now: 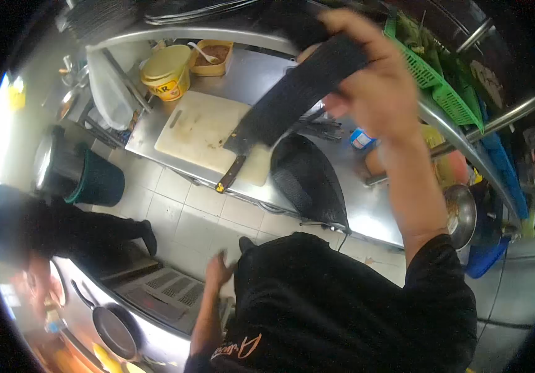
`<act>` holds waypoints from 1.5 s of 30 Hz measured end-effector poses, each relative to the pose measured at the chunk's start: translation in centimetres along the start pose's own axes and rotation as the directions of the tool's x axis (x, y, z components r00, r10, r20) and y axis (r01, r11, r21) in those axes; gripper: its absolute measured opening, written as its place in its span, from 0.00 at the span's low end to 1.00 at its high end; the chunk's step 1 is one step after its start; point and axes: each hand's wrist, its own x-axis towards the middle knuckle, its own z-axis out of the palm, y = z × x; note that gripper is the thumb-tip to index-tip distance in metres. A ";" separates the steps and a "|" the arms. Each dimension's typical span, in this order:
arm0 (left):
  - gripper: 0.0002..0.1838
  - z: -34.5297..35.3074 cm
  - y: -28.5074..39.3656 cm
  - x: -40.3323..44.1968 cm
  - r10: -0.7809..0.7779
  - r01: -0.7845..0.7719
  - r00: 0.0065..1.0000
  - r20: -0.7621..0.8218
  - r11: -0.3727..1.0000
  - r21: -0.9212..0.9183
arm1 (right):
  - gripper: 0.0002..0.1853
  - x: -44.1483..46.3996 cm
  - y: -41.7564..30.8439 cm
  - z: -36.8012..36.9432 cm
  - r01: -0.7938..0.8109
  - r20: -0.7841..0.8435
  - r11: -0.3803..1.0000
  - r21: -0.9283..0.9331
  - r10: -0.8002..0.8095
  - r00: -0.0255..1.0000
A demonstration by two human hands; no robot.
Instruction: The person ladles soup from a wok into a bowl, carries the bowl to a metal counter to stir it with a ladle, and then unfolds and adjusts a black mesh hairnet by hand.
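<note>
My right hand is raised close to the camera and blurred, its fingers and thumb around a wide black band. The band slants down over the counter toward a white cutting board. On the board lies a knife with a dark riveted handle; the band hides most of its blade. Beside the board, a black mesh cap-like thing rests at the counter's front edge, with a thin cord hanging from it. My left hand hangs low by my side, fingers loosely apart, with nothing visible in it.
A yellow tub and a container of brown food with a spoon stand behind the board on the steel counter. Green baskets sit on the rail shelf. At left are a bin, another person and a frying pan.
</note>
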 end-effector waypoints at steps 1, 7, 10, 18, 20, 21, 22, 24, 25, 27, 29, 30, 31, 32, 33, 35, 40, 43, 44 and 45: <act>0.36 -3.6 3.2 2.8 0.022 -0.039 0.996 -0.084 0.977 -0.212 | 0.23 -0.1 1.0 0.9 -0.049 0.031 0.997 -0.053 0.051 0.998; 0.28 -12.0 18.5 15.3 0.485 -0.711 0.696 -0.529 0.569 -0.414 | 0.27 -2.7 7.8 3.2 -0.089 0.287 0.935 -0.342 0.194 0.938; 0.17 -11.3 21.5 20.4 0.507 -0.407 0.788 -0.350 0.002 -0.913 | 0.31 -6.0 8.8 1.0 -0.042 0.259 0.871 -0.490 0.192 0.947; 0.33 -10.3 25.7 18.6 0.681 -0.669 0.696 -0.228 0.731 0.139 | 0.34 -27.1 17.1 -9.0 -0.703 -0.105 0.401 -0.588 0.824 0.557; 0.34 -9.2 26.4 18.4 0.571 -0.551 0.752 -0.329 0.819 0.162 | 0.33 -27.6 16.0 -7.6 -0.843 -0.018 0.306 -0.442 0.937 0.349; 0.35 -9.1 26.8 18.4 0.514 -0.490 0.767 -0.385 0.856 0.167 | 0.30 -30.0 18.3 -7.1 -0.832 -0.031 0.308 -0.462 0.931 0.363; 0.29 -9.1 27.3 18.6 0.513 -0.458 0.745 -0.425 0.858 0.232 | 0.28 -30.3 18.2 -7.0 -0.860 -0.032 0.366 -0.355 0.915 0.402; 0.21 -9.5 26.4 20.5 0.594 -0.494 0.661 -0.459 0.805 0.329 | 0.23 -29.6 17.3 -7.8 -0.878 -0.021 0.395 -0.269 0.909 0.416; 0.17 -10.1 26.2 21.1 0.636 -0.513 0.616 -0.465 0.771 0.376 | 0.21 -28.5 16.0 -8.8 -0.881 -0.012 0.371 -0.293 0.920 0.392; 0.10 -12.3 27.0 21.7 0.422 -0.560 0.711 -0.563 0.824 -0.090 | 0.18 -28.6 15.4 -10.1 -0.833 -0.093 0.407 -0.375 0.877 0.471; 0.17 -15.7 29.9 20.0 0.295 -0.589 0.740 -0.605 0.719 -0.370 | 0.14 -29.7 15.7 -10.9 -0.715 -0.236 0.487 -0.501 0.718 0.655; 0.18 -17.1 29.5 20.0 0.260 -0.549 0.796 -0.546 0.689 -0.473 | 0.12 -29.3 15.2 -10.7 -0.739 -0.293 0.457 -0.494 0.713 0.637; 0.20 -18.7 29.6 19.8 0.226 -0.502 0.844 -0.485 0.651 -0.569 | 0.11 -28.6 14.3 -10.7 -0.759 -0.345 0.429 -0.490 0.704 0.621; 0.22 -19.8 30.0 18.9 0.214 -0.483 0.856 -0.470 0.655 -0.581 | 0.09 -27.8 13.8 -10.8 -0.776 -0.396 0.402 -0.485 0.691 0.605; 0.23 -20.5 29.7 18.8 0.244 -0.467 0.875 -0.418 0.655 -0.594 | 0.09 -27.5 13.6 -10.8 -0.787 -0.410 0.402 -0.468 0.690 0.596; 0.23 -21.7 29.5 17.4 0.218 -0.285 0.956 -0.195 0.544 -0.789 | 0.08 -27.5 13.5 -10.8 -0.811 -0.436 0.399 -0.428 0.695 0.572; 0.23 -20.2 29.1 17.0 0.435 -0.001 0.899 0.044 0.103 -0.995 | 0.26 -23.2 13.6 -7.6 -0.561 -0.336 0.746 -0.358 0.458 0.823; 0.19 -18.8 30.9 15.2 0.400 -0.123 0.915 -0.044 0.173 -0.977 | 0.40 -16.8 11.6 -2.5 -0.524 -0.078 0.851 -0.021 0.521 0.850; 0.19 -18.3 31.4 14.6 0.358 -0.196 0.928 -0.104 0.233 -0.952 | 0.43 -15.3 12.0 -0.7 -0.478 -0.064 0.878 0.017 0.478 0.876; 0.18 -17.9 31.7 14.0 0.311 -0.273 0.936 -0.167 0.341 -0.900 | 0.46 -14.2 12.4 0.7 -0.427 -0.049 0.902 0.058 0.430 0.902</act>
